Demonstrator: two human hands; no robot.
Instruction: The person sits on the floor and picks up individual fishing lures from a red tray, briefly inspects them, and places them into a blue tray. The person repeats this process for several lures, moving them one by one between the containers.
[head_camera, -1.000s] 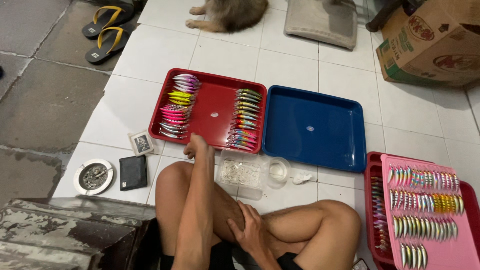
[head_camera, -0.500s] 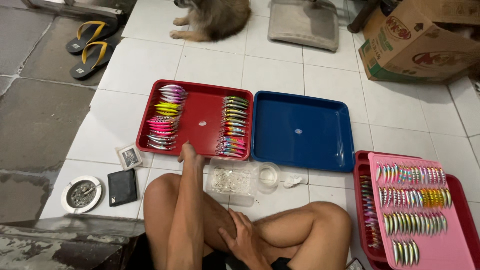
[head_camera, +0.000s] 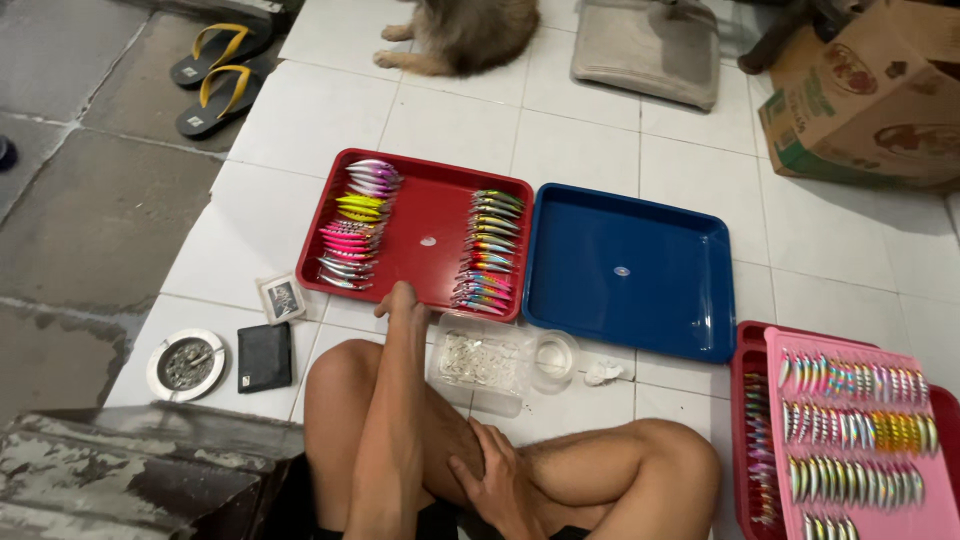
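Red tray (head_camera: 430, 205) of lures fronts left hand (head_camera: 400, 300); blue tray (head_camera: 630, 270) beside.

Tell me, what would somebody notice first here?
Probably the bright fishing lures lined up in the red tray on the white floor, with the left hand at its near edge. Beside it lies a blue tray, and a furry animal sits beyond them.

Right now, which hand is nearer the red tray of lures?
Left. The left hand reaches to the red tray at its near rim; the right hand rests back on the shin, well short of it.
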